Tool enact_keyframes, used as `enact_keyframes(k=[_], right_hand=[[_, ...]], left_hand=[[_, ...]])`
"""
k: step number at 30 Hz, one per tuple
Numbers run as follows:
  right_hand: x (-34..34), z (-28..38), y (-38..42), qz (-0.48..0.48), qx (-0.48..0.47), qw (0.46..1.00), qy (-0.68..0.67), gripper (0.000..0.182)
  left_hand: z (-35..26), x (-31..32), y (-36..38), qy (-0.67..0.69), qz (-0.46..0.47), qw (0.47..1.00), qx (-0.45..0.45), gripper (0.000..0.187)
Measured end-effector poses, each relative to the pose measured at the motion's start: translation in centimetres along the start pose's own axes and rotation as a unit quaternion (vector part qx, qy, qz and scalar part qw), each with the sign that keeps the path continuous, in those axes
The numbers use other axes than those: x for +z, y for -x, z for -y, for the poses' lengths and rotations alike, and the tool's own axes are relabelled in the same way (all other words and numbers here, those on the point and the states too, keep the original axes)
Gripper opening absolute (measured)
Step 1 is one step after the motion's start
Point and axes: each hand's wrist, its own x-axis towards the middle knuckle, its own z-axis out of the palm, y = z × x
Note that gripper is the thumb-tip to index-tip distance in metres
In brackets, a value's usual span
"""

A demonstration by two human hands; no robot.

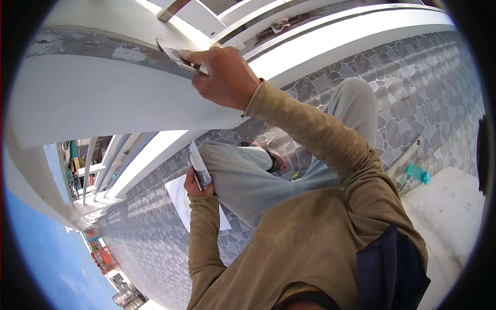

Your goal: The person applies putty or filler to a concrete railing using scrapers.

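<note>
My right hand (223,75) is closed around a putty knife (173,53), its blade against a rough grey strip (103,45) along the white wall edge. Pale patches of filler lie on that strip. Lower down, beside my knee, my left hand (196,182) grips a second flat scraper (200,166) with white paste on its blade. A white sheet (181,203) lies on the floor beneath the left hand. Most of the left fingers are hidden behind the scraper.
White railings (95,173) stand at the left, with another ledge (330,44) above. Grey stone-patterned floor (150,232) runs below. A turquoise bottle (417,174) and a long flat bar (405,155) lie at the right near a pale marbled slab (449,217).
</note>
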Motion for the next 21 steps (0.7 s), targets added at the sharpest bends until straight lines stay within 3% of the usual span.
enact_keyframes(k=[3, 6, 8, 9, 11, 12, 14, 15, 17, 21], right_hand=[[-2.2, 0.0, 0.3, 0.009, -0.030, 0.999, -0.019, 0.032], [-4.2, -1.5, -1.8, 0.054, 0.070, 0.994, 0.068, 0.028], [-3.1, -5.9, -4.0, 0.094, 0.133, 0.981, 0.104, 0.030], [-2.4, -7.6, -4.7, 0.110, 0.164, 0.974, 0.109, 0.032], [-0.8, -9.7, -5.1, 0.089, 0.148, 0.978, 0.120, 0.032], [-0.3, -10.0, -5.1, 0.072, 0.134, 0.980, 0.131, 0.032], [-0.4, -8.9, -5.7, 0.131, 0.161, 0.973, 0.098, 0.033], [-0.6, -8.1, -6.0, 0.188, 0.189, 0.962, 0.065, 0.034], [-0.8, -6.6, -6.4, 0.197, 0.209, 0.958, 0.013, 0.033], [-1.6, -2.7, -8.4, 0.192, 0.201, 0.960, -0.023, 0.031]], left_hand=[[0.1, 1.2, 0.0, -0.007, 0.008, 1.000, 0.005, 0.023], [0.1, 0.9, 0.4, 0.000, -0.021, 1.000, 0.002, 0.023], [0.5, -0.8, 0.0, -0.094, 0.005, 0.991, 0.091, 0.023], [0.4, -0.6, 0.1, -0.095, 0.007, 0.991, 0.092, 0.023], [0.0, -0.1, 0.3, 0.026, -0.007, 1.000, 0.000, 0.023], [-0.1, -1.1, 0.0, 0.026, -0.006, 1.000, 0.000, 0.023], [-0.1, -4.1, -1.0, 0.065, 0.254, 0.965, -0.018, 0.032], [0.0, -3.9, -0.8, 0.066, 0.253, 0.965, -0.016, 0.032], [0.3, -2.1, -0.2, 0.011, 0.005, 0.999, 0.032, 0.025], [0.1, -0.1, 0.2, 0.045, 0.011, 0.999, -0.003, 0.025]])
